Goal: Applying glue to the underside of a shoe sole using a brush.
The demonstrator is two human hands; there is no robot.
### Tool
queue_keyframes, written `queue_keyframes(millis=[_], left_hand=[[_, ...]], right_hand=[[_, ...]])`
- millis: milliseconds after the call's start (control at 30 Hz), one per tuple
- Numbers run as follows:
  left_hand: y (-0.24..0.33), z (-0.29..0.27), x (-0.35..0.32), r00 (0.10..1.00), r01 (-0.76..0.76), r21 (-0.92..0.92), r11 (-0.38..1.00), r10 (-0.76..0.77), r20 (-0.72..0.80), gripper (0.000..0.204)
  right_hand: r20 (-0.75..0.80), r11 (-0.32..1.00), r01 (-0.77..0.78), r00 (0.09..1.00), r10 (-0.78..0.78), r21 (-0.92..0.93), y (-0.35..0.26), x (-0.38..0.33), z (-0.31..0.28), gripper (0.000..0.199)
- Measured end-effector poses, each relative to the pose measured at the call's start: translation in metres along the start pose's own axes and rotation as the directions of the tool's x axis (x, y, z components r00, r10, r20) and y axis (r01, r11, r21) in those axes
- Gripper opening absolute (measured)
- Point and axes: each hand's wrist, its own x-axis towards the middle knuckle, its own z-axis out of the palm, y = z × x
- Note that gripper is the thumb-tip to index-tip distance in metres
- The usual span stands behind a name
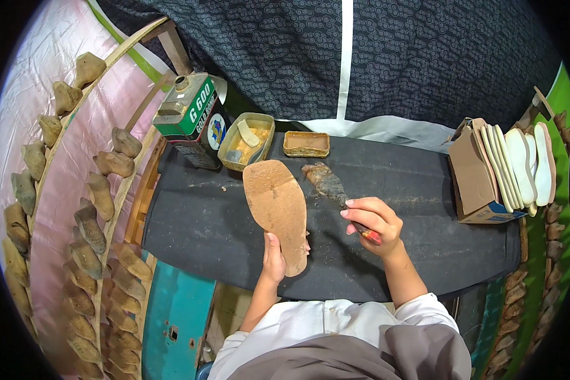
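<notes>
A tan shoe insole [275, 206] is upright in my left hand [272, 261], its wide end pointing away from me. My thumb presses one edge and fingertips show at the other. Across the wide end runs a darker, shinier patch. My right hand [377, 223] grips a brush by its thin handle, which has a red and yellow end. The brush's thick, glue-crusted head [326, 182] points up and left, beside the insole and apart from it. Beyond them sits a small shallow tray [306, 152] of brown substance.
On the dark-covered table [399, 168], a green and black metal can [193, 123] stands back left, beside a plastic tub [233, 166] with yellowish residue and a pale scrap. At right, a cardboard box [474, 174] holds several insoles [519, 161]. Racks of shoe lasts [90, 231] flank both sides.
</notes>
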Motion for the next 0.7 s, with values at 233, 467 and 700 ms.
queue_keyframes(millis=[233, 467, 700], left_hand=[[0.006, 0.009, 0.0, 0.995, -0.103, 0.238, 0.966, 0.101, 0.022, 0.059], [-0.006, 0.0, 0.0, 0.989, -0.071, 0.158, 0.985, 0.09, -0.119, 0.059], [-0.004, 0.0, 0.001, 1.0, -0.001, 0.047, 0.999, 0.002, -0.03, 0.067]], right_hand=[[0.063, 0.945, 0.208, 0.971, -0.231, 0.251, -0.027, 0.009, 0.021, 0.024], [0.067, 0.975, 0.137, 0.986, -0.151, 0.175, -0.023, 0.007, 0.017, 0.031], [-0.001, 0.998, -0.065, 0.998, 0.065, 0.018, -0.017, 0.007, 0.001, 0.026]])
